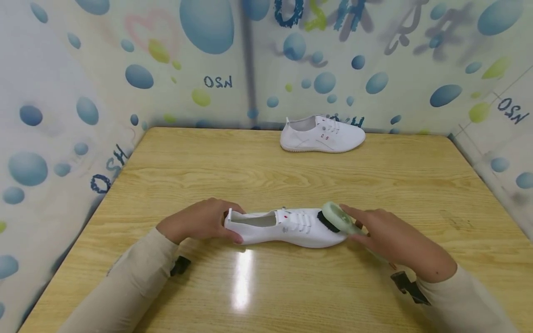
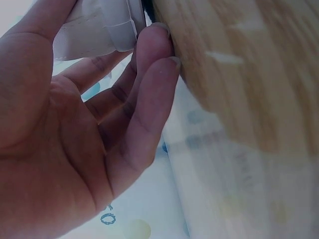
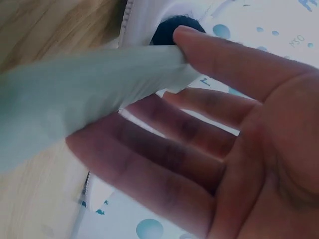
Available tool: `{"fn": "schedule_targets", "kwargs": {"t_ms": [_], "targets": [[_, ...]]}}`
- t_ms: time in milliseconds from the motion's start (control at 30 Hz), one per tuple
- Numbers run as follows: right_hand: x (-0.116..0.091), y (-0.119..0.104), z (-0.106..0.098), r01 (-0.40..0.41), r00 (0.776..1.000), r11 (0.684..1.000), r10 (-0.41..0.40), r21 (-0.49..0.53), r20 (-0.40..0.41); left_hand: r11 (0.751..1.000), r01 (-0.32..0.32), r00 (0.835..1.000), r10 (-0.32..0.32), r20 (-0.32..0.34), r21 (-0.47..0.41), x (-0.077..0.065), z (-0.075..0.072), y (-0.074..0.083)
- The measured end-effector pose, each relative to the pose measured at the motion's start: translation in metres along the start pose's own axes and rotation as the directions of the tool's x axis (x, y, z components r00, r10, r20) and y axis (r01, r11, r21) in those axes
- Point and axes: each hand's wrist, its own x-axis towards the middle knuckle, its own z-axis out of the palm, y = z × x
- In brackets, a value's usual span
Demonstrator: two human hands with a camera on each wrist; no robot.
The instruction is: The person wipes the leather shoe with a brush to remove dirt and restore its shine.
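Observation:
A white lace-up shoe (image 1: 297,226) lies on the table with its toe to the right. My left hand (image 1: 204,219) grips its heel, thumb on the near side and fingers behind; in the left wrist view the fingers (image 2: 154,99) curl around the heel end (image 2: 94,30). In my right hand (image 1: 385,236) is a pale green brush (image 1: 338,217) with black bristles (image 1: 326,223), which touch the shoe's toe. The right wrist view shows the brush handle (image 3: 94,84) between thumb and fingers, with the dark bristles (image 3: 174,30) against the shoe beyond.
A second white shoe (image 1: 322,136) stands at the table's back edge, toe to the right. The wooden table (image 1: 200,166) meets patterned walls (image 1: 166,83) at the back and both sides. Black straps (image 1: 181,266) hang at both wrists.

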Motion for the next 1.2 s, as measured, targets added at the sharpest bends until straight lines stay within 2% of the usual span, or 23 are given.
{"fn": "schedule_targets", "kwargs": {"t_ms": [133,367,500,667,733,833,1033,1200], "targets": [[-0.001,0.005,-0.001,-0.012,1.000,1.000,0.012,-0.019,-0.005,1.000,-0.007,1.000,0.007,-0.004,-0.007,0.000,0.002,-0.001],[-0.006,0.009,-0.005,-0.046,0.997,0.999,0.047,-0.025,0.066,1.000,0.000,1.000,0.000,0.000,-0.014,0.000,0.002,-0.001],[-0.005,0.004,-0.006,-0.037,0.996,0.999,0.039,-0.022,0.084,1.000,0.004,1.000,-0.004,0.001,-0.014,0.000,0.001,-0.001],[-0.001,0.000,-0.001,0.042,0.999,0.997,-0.043,-0.070,-0.013,1.000,0.008,1.000,-0.008,0.000,-0.020,0.000,0.000,-0.001],[0.001,-0.001,0.002,0.045,0.998,0.995,-0.049,-0.085,-0.043,1.000,0.008,1.000,-0.008,0.000,-0.022,0.000,0.001,-0.001],[0.002,-0.001,0.003,0.011,0.999,0.997,-0.015,-0.079,-0.052,1.000,0.008,1.000,-0.008,-0.001,-0.024,0.001,0.001,-0.002],[-0.002,0.006,-0.002,-0.037,0.999,0.997,0.037,-0.064,-0.003,1.000,0.006,1.000,-0.006,0.000,-0.024,0.001,0.003,-0.003],[-0.005,0.007,-0.008,-0.019,0.997,0.999,0.023,-0.046,0.079,1.000,-0.001,1.000,0.000,-0.007,-0.014,0.000,0.002,-0.002]]}}
